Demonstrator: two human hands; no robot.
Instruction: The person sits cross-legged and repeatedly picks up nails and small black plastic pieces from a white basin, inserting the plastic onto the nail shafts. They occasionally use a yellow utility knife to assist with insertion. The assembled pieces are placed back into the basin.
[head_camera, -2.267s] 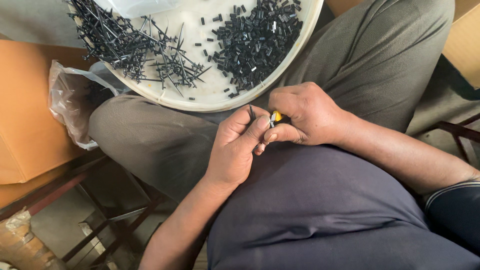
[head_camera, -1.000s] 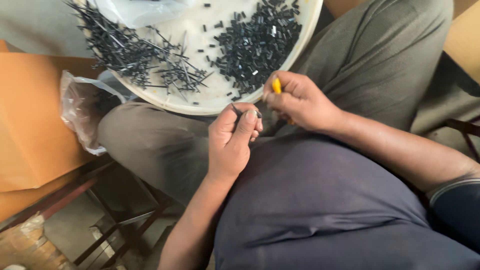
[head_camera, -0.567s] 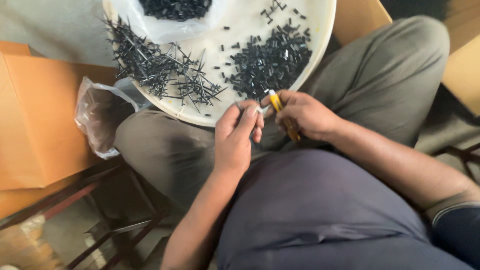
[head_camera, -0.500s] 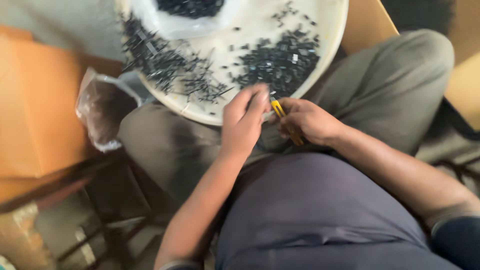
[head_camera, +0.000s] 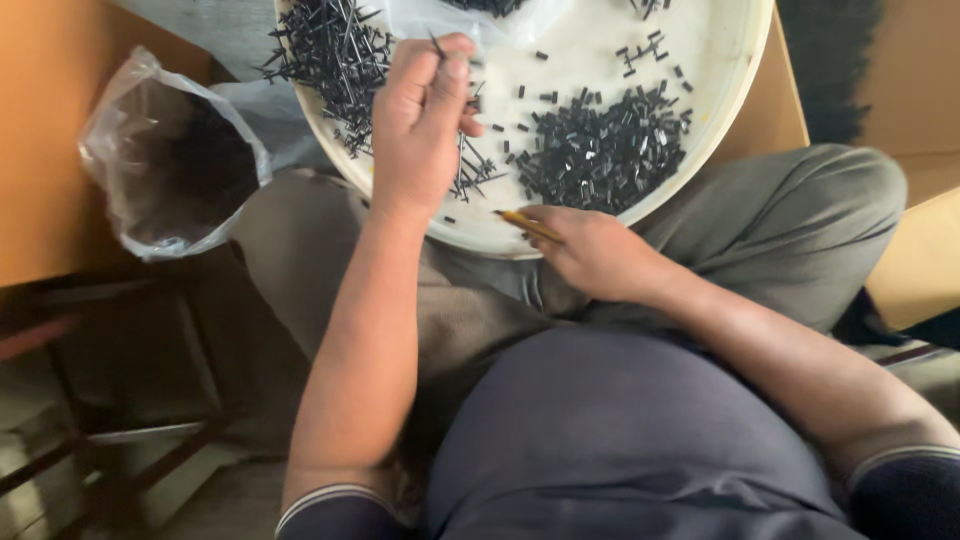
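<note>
Pins (head_camera: 330, 50) lie in a black heap on the white tray (head_camera: 720, 110) on the person's lap, just beside a heap of short black bits (head_camera: 600, 150). Left hand (head_camera: 420, 120) reaches over the tray and pinches one thin pin between thumb and finger. Right hand (head_camera: 595, 255) rests at the tray's near rim, gripping a small yellow tool (head_camera: 530, 225). A light pinch near the pin's end should keep it straight. A clear bag (head_camera: 170, 160) sits open at the left.

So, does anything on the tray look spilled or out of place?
Nothing stands out. The thin black pins and short black pieces lie in separate heaps inside the round white tray, with only a few strays between.
</note>
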